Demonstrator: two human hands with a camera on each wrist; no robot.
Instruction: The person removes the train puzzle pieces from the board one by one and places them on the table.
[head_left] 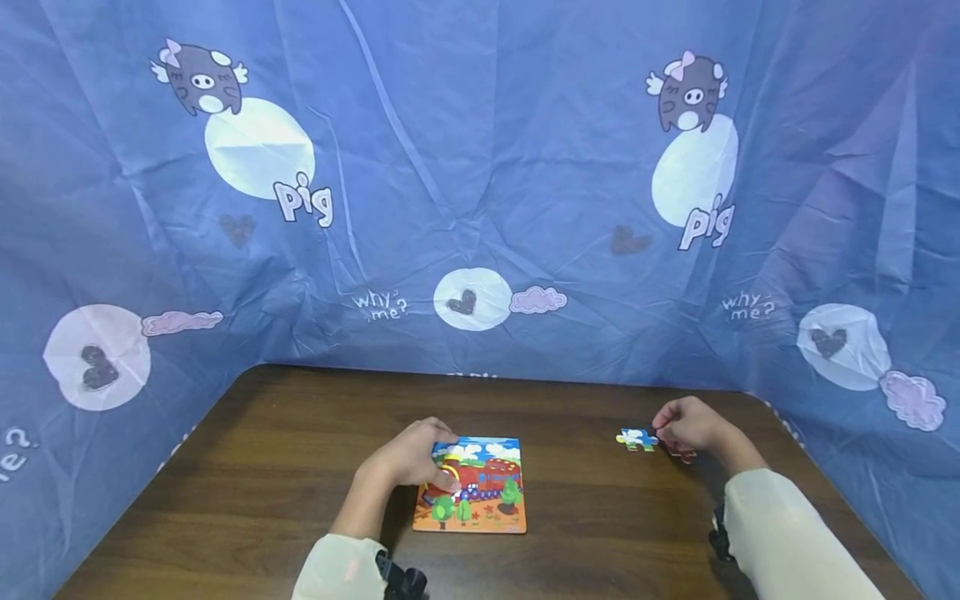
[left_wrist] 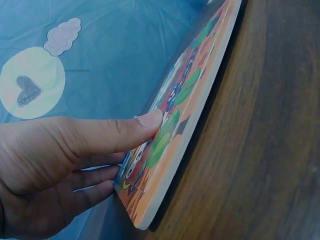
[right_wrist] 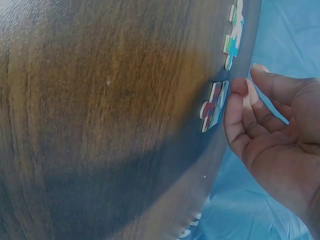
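The board lay on the table, left of the pieces and well apart from them. Its picture stood upright to the person: sky along the far edge, orange ground along the near one. The printed train ran left to right across it, engine pointing left, carriages trailing right. The board looked nearly square; which side was longer could not be told at this slant.

The left hand gripped the board's left side, thumb flat on the picture and the other fingers at the far-left edge.

The right hand hung over the red piece, fingers bent and thumb near them; whether they pinched anything could not be told. The red piece lay beneath and just beside the fingertips, its tab pointing to the near edge.

The blue piece lay just left of it, its long axis running left to right, a yellow tab pointing left.

The curtain rose behind the table.
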